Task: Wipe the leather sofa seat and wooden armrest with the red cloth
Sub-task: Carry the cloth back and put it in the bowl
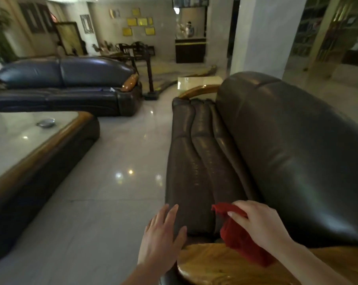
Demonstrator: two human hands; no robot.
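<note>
Clamped in the right hand point(258, 223), a crumpled red cloth point(242, 241) hangs over the glossy wooden armrest point(215, 264)'s inner edge; the left hand point(161, 237), fingers apart, rests at the dark brown leather sofa seat point(194, 171)'s front corner.

Two bare forearms are extended from the near edge. The left hand point(161, 237) is held flat, palm down, fingers spread and relaxed. To its right, the right hand point(258, 225) is curled, fingers pinched closed.
</note>
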